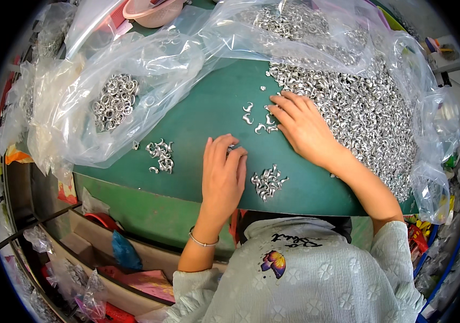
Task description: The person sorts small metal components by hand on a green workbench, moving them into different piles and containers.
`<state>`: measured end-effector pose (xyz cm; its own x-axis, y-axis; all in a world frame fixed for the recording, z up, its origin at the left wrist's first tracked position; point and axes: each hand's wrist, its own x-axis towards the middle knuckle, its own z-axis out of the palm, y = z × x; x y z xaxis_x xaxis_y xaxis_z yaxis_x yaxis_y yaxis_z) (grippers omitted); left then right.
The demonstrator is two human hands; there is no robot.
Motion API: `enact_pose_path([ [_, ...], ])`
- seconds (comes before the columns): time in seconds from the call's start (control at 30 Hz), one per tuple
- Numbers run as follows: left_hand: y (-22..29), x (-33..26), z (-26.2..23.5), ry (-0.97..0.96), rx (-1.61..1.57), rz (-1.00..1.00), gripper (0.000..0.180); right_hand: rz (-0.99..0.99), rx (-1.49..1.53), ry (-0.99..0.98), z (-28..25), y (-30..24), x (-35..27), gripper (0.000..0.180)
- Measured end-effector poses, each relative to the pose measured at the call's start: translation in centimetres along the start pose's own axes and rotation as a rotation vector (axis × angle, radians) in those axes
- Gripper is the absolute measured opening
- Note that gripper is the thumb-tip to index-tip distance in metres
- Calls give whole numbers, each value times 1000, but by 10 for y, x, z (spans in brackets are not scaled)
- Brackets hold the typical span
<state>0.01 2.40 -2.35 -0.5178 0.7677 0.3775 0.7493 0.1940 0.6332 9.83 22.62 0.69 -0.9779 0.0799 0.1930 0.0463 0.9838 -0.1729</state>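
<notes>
My left hand is over the green tabletop with its fingers curled inward, and a bit of shiny metal shows between them. How many pieces it holds is hidden. My right hand reaches to the edge of a large heap of small curved silver metal pieces, its fingers extended and fingertips down beside a few loose pieces. Between my forearms sits a small pile of the same curved pieces. Another little pile lies left of my left hand.
A clear plastic bag with silver rings lies at the left of the green table. More clear plastic sheeting edges the heap. A pink basket stands at the back. Below the table's front edge is an open drawer with bags.
</notes>
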Motion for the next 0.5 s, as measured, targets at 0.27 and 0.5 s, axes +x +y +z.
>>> enact_pose_path([
  [0.27, 0, 0, -1, 19, 6, 3, 16, 58, 125, 90, -13, 2, -4, 18],
  [0.5, 0, 1, -1, 12, 18, 9, 16, 22, 173, -23, -7, -16, -19, 19],
])
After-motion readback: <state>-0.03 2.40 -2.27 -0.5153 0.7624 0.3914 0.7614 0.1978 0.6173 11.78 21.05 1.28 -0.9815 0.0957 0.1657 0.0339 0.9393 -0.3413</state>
